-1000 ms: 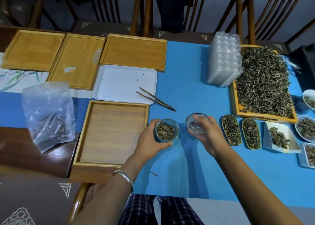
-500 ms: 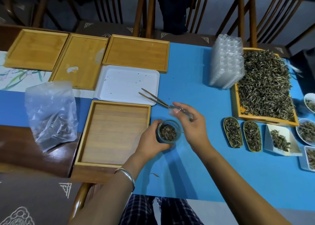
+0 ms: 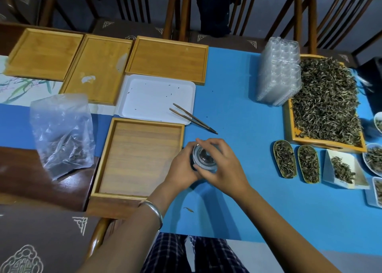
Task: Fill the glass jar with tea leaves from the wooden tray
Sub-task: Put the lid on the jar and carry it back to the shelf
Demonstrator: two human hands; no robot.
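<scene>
A small glass jar with dark tea leaves inside stands on the blue cloth near the table's front. My left hand grips its side. A clear glass lid sits on the jar's mouth, and my right hand holds that lid from above with curled fingers. The wooden tray heaped with loose tea leaves lies at the far right, well away from both hands.
An empty wooden tray sits just left of the jar. Bamboo tweezers rest on a white plastic tray. Small dishes of tea lie to the right. A plastic bag stands at left, stacked clear containers at back right.
My right hand carried the glass lid from the right side over to the jar and set it on the mouth. The left hand stayed on the jar.
</scene>
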